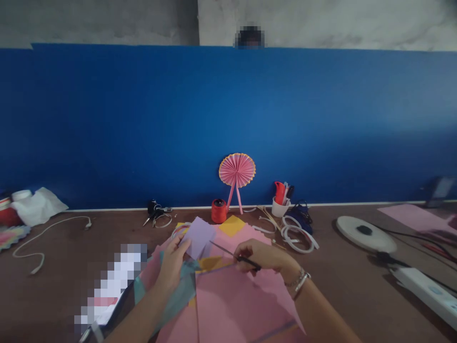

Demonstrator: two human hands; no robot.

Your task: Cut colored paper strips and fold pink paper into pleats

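A small lilac sheet of paper [198,236] is pinched between the thumb and fingers of my left hand [174,259]. My right hand [255,255] grips a pair of scissors [228,252] by its dark handles. The blades point left toward the lilac paper, with the tip near its right edge. Beneath both hands lie large pink sheets [239,305], partly overlapping. Teal paper [178,297] shows under my left forearm, and a yellow piece [232,226] lies just beyond the scissors.
Behind the papers, a pleated pink paper fan [237,170] leans on the blue partition [143,124]. Nearby are a red thread spool [219,211], a white cup of tools [280,207] and coiled white tubing [298,238]. A power strip [428,293] lies right. Someone's head shows above the partition.
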